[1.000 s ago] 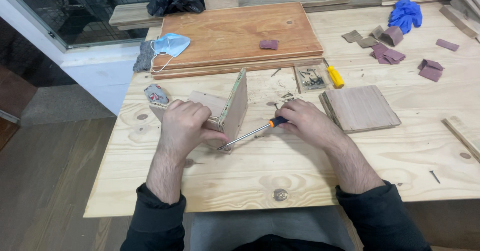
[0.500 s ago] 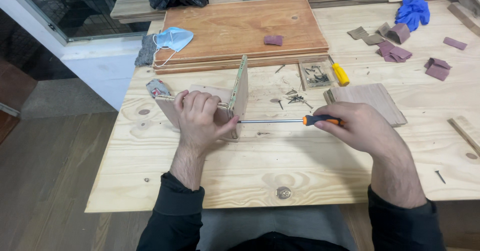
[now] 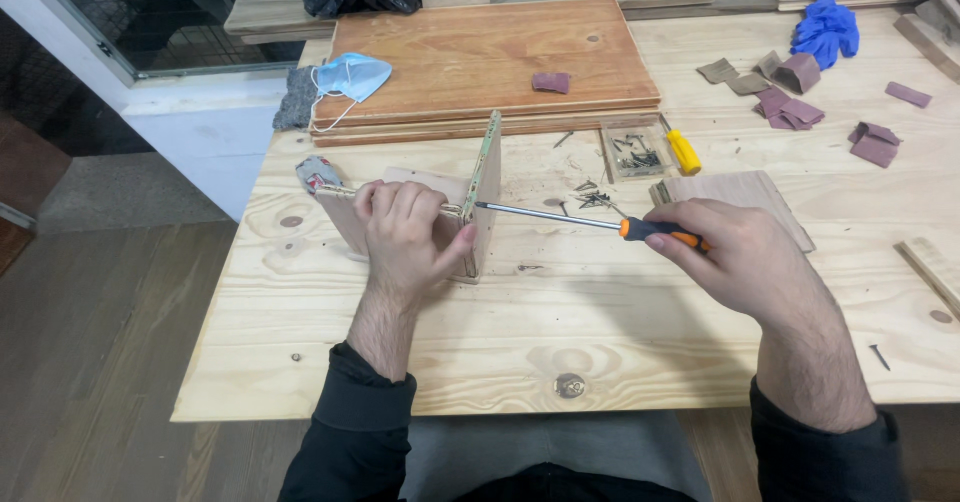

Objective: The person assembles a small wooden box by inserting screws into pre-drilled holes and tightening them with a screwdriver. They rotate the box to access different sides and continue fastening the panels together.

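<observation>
At frame centre on the bench (image 3: 620, 302), a pale plywood panel (image 3: 487, 187) stands upright on edge. The left hand (image 3: 405, 237) clasps the wooden piece (image 3: 345, 217) behind it; the right hand (image 3: 745, 262) grips an orange-handled screwdriver (image 3: 570, 219), tip touching the panel. A clear tray (image 3: 637, 152) at upper centre holds dark screws.

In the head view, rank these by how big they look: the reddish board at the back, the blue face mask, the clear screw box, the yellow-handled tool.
1. Reddish board, by far the largest.
2. Blue face mask.
3. Clear screw box.
4. Yellow-handled tool, though its length looks close to the box's, so those two are near alike.
</observation>
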